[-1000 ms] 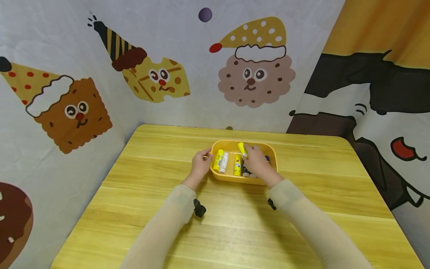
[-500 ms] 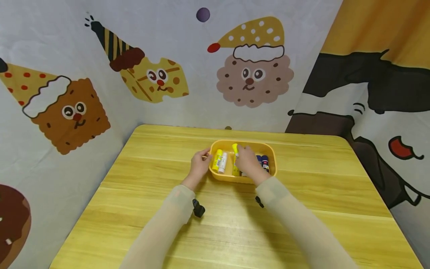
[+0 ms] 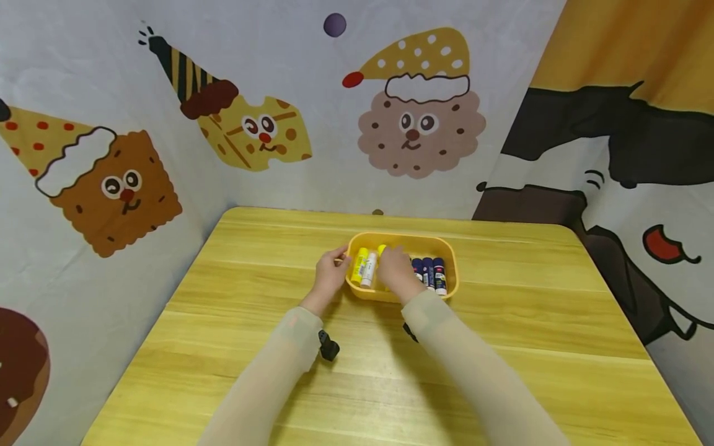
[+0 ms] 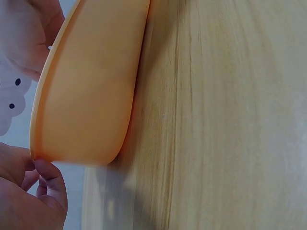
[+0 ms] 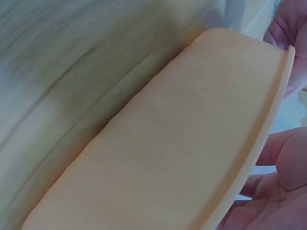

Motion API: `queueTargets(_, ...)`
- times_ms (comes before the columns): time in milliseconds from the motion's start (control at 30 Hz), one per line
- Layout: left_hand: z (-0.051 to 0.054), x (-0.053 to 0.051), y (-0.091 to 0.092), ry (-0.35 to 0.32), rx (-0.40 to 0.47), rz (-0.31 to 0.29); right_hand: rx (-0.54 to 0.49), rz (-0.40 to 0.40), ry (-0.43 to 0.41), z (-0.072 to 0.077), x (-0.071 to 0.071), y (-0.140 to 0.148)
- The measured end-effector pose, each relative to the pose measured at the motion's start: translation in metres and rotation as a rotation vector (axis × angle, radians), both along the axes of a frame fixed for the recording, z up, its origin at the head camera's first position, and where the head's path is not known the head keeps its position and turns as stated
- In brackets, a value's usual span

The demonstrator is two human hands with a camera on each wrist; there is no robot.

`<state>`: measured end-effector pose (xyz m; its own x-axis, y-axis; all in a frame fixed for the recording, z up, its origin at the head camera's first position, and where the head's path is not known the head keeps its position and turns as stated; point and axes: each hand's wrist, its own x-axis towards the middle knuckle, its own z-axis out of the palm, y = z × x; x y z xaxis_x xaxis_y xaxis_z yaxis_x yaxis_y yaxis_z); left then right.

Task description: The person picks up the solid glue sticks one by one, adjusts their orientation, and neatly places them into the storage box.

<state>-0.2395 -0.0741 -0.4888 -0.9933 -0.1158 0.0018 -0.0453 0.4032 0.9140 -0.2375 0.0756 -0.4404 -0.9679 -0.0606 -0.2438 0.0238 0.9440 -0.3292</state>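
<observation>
My left hand (image 3: pixel 329 275) pinches the left rim of a yellow-orange plastic basket (image 3: pixel 374 295); the left wrist view shows thumb and finger on the basket's corner (image 4: pixel 91 96). Inside the basket's left half, my right hand (image 3: pixel 396 271) holds a yellow glue stick (image 3: pixel 382 249), of which only the top end shows. A yellow glue stick (image 3: pixel 359 265) and a white one (image 3: pixel 369 271) lie side by side at the left. Several dark blue glue sticks (image 3: pixel 440 275) lie in a row at the right. My right hand hides the middle.
The basket sits near the back of a wood-grain table (image 3: pixel 357 384). Behind the table hangs a white cloth (image 3: pixel 334 186) printed with cartoon figures. A small black camera (image 3: pixel 328 347) is strapped at the left wrist.
My right hand has moved left and lower within the basket with the yellow glue stick, uncovering the dark blue glue sticks at the right. The left hand has kept its hold on the rim.
</observation>
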Motion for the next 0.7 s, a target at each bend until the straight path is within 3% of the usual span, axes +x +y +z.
queueTargets(300, -0.0014, 0.0001, -0.0012, 0.013, 0.013, 0.004, 0.039, -0.007, 0.007, -0.0009, 0.0048, -0.0082)
queueTargets(700, -0.0009, 0.0011, 0.0006, 0.038, 0.0, 0.0, -0.031, -0.02, -0.061, 0.0044, 0.0072, -0.0096)
